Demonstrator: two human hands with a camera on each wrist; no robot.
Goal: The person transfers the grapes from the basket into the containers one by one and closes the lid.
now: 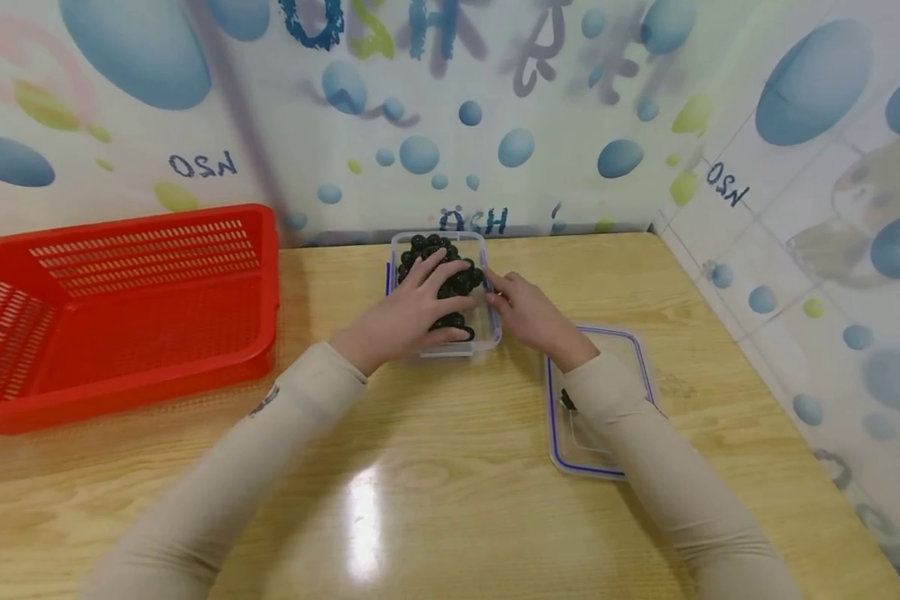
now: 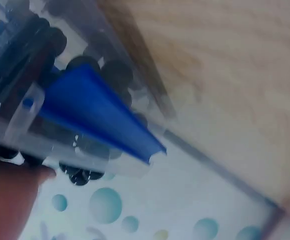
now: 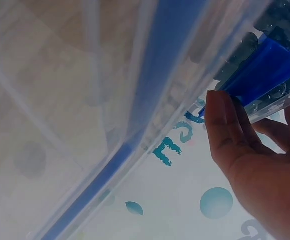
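Observation:
A bunch of dark round grapes [image 1: 457,283] lies in a clear plastic food box [image 1: 487,337] with blue side latches, standing against the back wall. My left hand [image 1: 412,312] is over the box with its fingers spread, resting on the grapes and covering part of them. At the box's right side is my right hand [image 1: 528,312], fingertips on the rim and side. The right wrist view shows those fingers nearly straight against a blue latch [image 3: 264,70], which hangs outward. On the opposite side, another blue latch [image 2: 95,112] also hangs loose.
The clear lid [image 1: 558,425] with a blue seal lies on the wooden table [image 1: 435,500] at the right, partly under my right forearm. A red plastic basket [image 1: 157,367] stands at the left. The patterned wall covering [image 1: 450,108] rises directly behind the table.

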